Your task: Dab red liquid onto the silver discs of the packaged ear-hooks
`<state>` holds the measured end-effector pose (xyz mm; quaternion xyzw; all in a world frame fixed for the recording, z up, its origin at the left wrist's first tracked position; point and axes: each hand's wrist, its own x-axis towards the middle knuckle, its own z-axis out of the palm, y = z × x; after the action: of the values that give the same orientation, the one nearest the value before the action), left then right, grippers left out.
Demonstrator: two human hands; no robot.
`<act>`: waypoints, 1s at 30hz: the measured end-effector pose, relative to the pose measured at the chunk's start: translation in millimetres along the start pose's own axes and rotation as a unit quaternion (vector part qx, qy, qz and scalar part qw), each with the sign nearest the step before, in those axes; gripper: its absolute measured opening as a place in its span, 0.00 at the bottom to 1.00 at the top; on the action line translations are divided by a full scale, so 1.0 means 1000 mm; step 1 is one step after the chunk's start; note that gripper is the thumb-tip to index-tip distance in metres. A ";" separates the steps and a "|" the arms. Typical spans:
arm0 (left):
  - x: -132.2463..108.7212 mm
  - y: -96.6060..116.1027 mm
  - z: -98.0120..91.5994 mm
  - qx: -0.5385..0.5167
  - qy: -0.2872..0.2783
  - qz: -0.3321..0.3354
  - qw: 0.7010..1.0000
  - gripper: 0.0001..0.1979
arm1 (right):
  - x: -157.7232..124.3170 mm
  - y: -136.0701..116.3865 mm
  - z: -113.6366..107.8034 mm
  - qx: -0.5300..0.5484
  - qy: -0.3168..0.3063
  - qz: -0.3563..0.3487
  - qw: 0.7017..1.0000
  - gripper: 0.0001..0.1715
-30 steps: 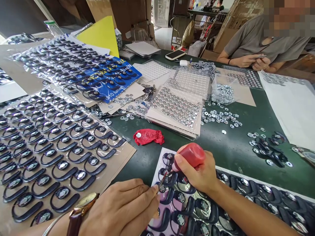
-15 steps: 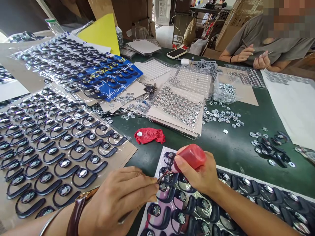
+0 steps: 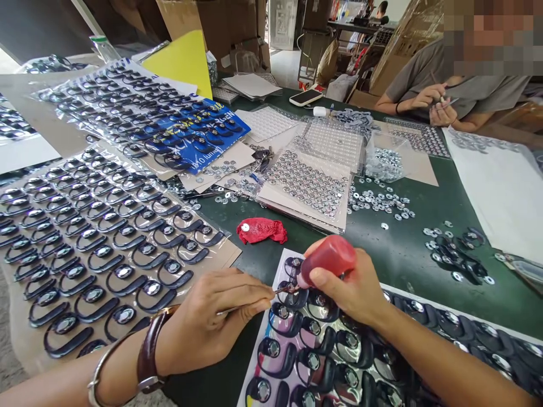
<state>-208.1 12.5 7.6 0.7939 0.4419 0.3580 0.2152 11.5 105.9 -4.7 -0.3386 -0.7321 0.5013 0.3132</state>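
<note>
My right hand point(image 3: 356, 282) is wrapped round a red squeeze bottle point(image 3: 328, 260), its tip pointing down and left at a black hook-shaped piece near the upper left corner of a sheet point(image 3: 282, 265). Several such black pieces with shiny round centres point(image 3: 314, 327) stand in rows on that sheet. My left hand point(image 3: 220, 316) pinches a thin metal tool point(image 3: 229, 310), whose point meets the same piece close to the bottle tip. Exactly where tool and bottle tip touch is too small to tell.
More black pieces on a clear-covered board point(image 3: 102, 249) fill the left. A red cloth point(image 3: 263, 230) lies ahead, behind it a stack of disc trays point(image 3: 305, 186). Loose discs point(image 3: 377, 203) and a black pile point(image 3: 460, 254) are right. Across the table, a person's hands point(image 3: 439, 104) hold thin tools.
The view has shifted slightly. My left hand has turned a little and its tool now shows behind the fingers. The bottle stays over the same corner. The other person's hands have come closer together.
</note>
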 end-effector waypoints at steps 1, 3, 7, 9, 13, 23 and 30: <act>-0.003 0.002 0.000 0.018 0.006 0.022 1.000 0.09 | -0.001 -0.003 -0.002 0.003 -0.002 0.011 1.000 0.15; -0.012 0.009 -0.003 0.064 -0.007 0.084 0.994 0.10 | -0.006 -0.008 -0.001 -0.006 0.023 0.024 0.999 0.15; -0.024 0.022 -0.009 0.103 -0.078 0.177 0.976 0.18 | -0.021 -0.006 0.015 -0.030 0.104 -0.004 0.994 0.10; -0.026 0.026 -0.009 0.094 -0.094 0.192 0.972 0.22 | -0.027 0.000 0.024 -0.029 0.108 -0.028 0.993 0.09; -0.025 0.026 -0.005 0.090 -0.095 0.198 0.971 0.19 | -0.032 0.010 0.032 -0.028 0.087 -0.039 0.995 0.08; -0.019 0.036 -0.003 0.138 -0.104 0.213 0.962 0.20 | -0.029 0.009 0.032 -0.055 0.062 -0.064 0.995 0.07; -0.023 0.034 0.000 0.128 -0.077 0.204 0.967 0.22 | -0.027 0.010 0.031 -0.076 0.097 -0.094 0.988 0.04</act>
<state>-197.6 -24.5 21.8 0.9134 0.2947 0.2725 0.0676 4.0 70.0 -26.5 -0.3382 -0.7625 0.3778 0.4018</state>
